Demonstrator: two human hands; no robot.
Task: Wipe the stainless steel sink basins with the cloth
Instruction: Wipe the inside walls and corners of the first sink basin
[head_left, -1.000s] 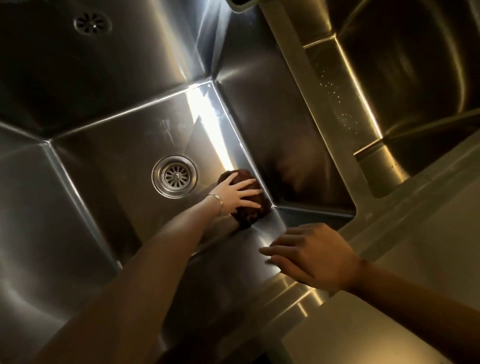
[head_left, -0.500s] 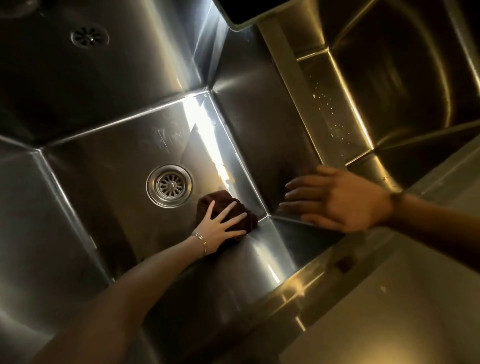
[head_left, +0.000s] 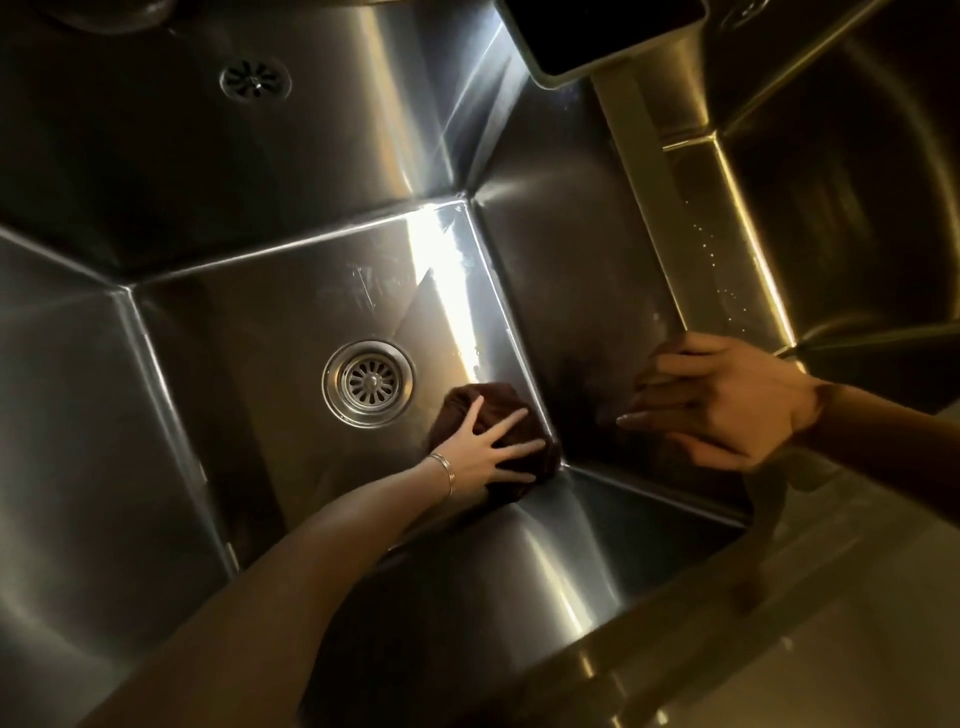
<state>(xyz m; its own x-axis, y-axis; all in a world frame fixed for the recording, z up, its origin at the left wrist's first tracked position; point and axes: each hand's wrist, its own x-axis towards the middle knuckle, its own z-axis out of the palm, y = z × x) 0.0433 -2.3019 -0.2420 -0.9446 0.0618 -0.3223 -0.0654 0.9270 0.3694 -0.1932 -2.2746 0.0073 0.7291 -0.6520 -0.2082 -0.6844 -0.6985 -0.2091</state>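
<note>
A deep stainless steel sink basin (head_left: 249, 332) fills the view, with a round drain strainer (head_left: 369, 383) in its floor. A dark brown cloth (head_left: 530, 431) lies bunched on the floor at the near right corner, just right of the drain. My left hand (head_left: 485, 447) presses flat on the cloth with its fingers spread; a thin bracelet sits on the wrist. My right hand (head_left: 727, 400) hovers near the divider wall (head_left: 571, 291) at the basin's right side, fingers extended and holding nothing; its reflection shows on the wall.
A second basin (head_left: 857, 218) lies to the right beyond the divider rim (head_left: 654, 176). An overflow grille (head_left: 254, 80) sits in the far wall. A dark rectangular object (head_left: 597, 36) hangs over the top edge. The front rim and counter (head_left: 779, 649) run along the lower right.
My left hand slid the cloth from the right wall toward the near corner, then held there. My right hand lifted off the front rim and moved up to the divider wall.
</note>
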